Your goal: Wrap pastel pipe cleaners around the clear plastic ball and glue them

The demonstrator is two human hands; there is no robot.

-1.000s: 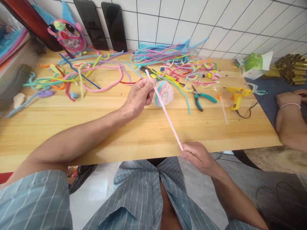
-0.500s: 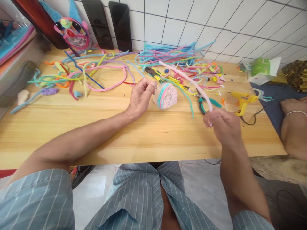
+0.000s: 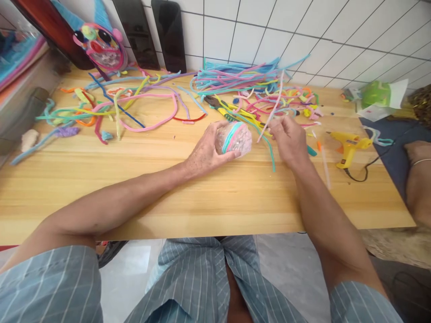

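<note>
My left hand (image 3: 210, 150) is wrapped around a small clear plastic container (image 3: 243, 140), thumb along its near side. Turquoise and pink fuzzy bands circle it, and its end facing right looks pale pink. Just to the right, my right hand (image 3: 286, 137) pinches a pale pink pipe cleaner (image 3: 276, 104), which slants up toward the wall and has a short end below the fingers. Yellow-and-black pliers (image 3: 222, 109) lie behind the container. Teal-handled pliers (image 3: 311, 151) are mostly hidden by my right hand.
A bundle of blue and pink pipe cleaners (image 3: 235, 74) lies by the tiled wall; loose ones spread left and right. A yellow glue gun (image 3: 352, 146) with its cord sits right. Two phones (image 3: 170, 38) and a decorated face figure (image 3: 104, 47) stand behind. Another person's arm (image 3: 419, 179) is far right.
My left hand has opened from a pinch beside the container and taken hold of it. My right hand has moved left and up toward it, and the pink pipe cleaner now stands more upright.
</note>
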